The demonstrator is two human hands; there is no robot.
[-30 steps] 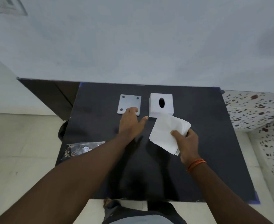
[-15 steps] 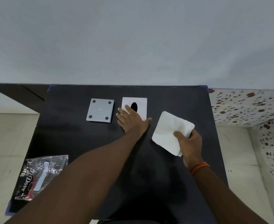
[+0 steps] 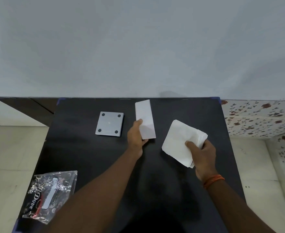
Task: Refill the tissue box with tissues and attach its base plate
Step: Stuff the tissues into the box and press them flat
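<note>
My left hand (image 3: 135, 137) grips the white tissue box (image 3: 146, 120) by its near left corner and holds it tipped up, a plain side facing me and its oval slot hidden. To the left of the box, the grey square base plate (image 3: 109, 124) with dark round feet at its corners lies flat on the table. My right hand (image 3: 203, 153) holds a stack of white tissues (image 3: 182, 142) at its near right corner, just right of the box and apart from it.
The black table (image 3: 88, 157) stands against a pale wall. A crinkled clear plastic wrapper (image 3: 49, 195) with printed lettering lies at the near left corner. Light floor tiles lie to the left, and flower-patterned tiles to the right.
My left hand went from the base plate to the tissue box, closed on it and tipped it up off its base. The tissue stack stayed in my right hand.
</note>
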